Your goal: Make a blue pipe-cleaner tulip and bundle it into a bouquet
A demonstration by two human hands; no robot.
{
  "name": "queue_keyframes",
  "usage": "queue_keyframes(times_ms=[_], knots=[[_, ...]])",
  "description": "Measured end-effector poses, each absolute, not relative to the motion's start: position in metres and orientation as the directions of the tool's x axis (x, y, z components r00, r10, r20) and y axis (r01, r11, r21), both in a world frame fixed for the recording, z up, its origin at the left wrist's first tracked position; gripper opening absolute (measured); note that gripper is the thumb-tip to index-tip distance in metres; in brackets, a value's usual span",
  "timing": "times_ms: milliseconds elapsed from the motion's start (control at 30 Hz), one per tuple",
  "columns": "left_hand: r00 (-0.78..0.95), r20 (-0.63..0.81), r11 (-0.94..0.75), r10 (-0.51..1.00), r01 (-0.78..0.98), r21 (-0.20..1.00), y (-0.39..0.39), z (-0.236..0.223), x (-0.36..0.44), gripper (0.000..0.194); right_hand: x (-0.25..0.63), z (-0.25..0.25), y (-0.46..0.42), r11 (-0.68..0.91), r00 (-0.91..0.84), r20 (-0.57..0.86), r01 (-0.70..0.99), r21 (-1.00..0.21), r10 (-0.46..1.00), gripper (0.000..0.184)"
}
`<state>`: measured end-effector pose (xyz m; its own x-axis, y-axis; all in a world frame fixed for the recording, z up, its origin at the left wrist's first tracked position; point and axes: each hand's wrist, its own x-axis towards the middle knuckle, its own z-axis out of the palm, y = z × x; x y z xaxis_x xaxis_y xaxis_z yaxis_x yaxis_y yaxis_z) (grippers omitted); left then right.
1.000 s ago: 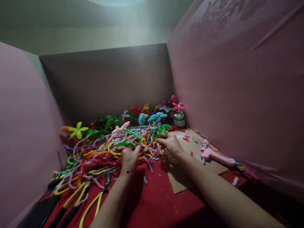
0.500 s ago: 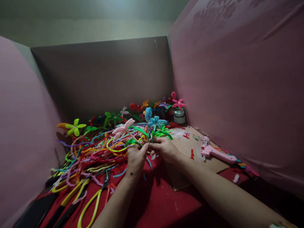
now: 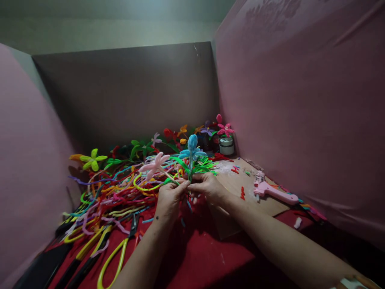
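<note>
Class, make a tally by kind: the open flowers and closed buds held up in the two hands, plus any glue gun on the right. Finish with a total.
Open flowers: 2, a pale pink fuzzy flower and a light blue fuzzy flower
Closed buds: 1, a light blue fuzzy oval bud
Glue guns: 1, a pink glue gun
Total: 4

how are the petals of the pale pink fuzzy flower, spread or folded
Spread: the pale pink fuzzy flower fans its petals outward atop a slanting stem pinched in the left hand.
</note>
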<state>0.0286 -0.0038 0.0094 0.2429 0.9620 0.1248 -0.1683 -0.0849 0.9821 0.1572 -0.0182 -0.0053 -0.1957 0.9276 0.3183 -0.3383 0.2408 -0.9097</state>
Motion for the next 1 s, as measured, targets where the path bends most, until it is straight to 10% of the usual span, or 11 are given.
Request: queue_keyframes(times_ms=[267,1000], knots=[[0.237,0.24,-0.237,0.941,-0.038,0.971,-0.013,0.014,0.03,0.028,0.154,-0.005,-0.019,0.154,-0.141,0.261,-0.517,-0.842,0.955,0.026],[0.152,0.387,-0.415,0.909,0.284,0.864,-0.025,0.016,0.036,0.02,0.157,0.002,-0.021,0.34,0.146,0.309,-0.298,-0.892,0.94,0.026]])
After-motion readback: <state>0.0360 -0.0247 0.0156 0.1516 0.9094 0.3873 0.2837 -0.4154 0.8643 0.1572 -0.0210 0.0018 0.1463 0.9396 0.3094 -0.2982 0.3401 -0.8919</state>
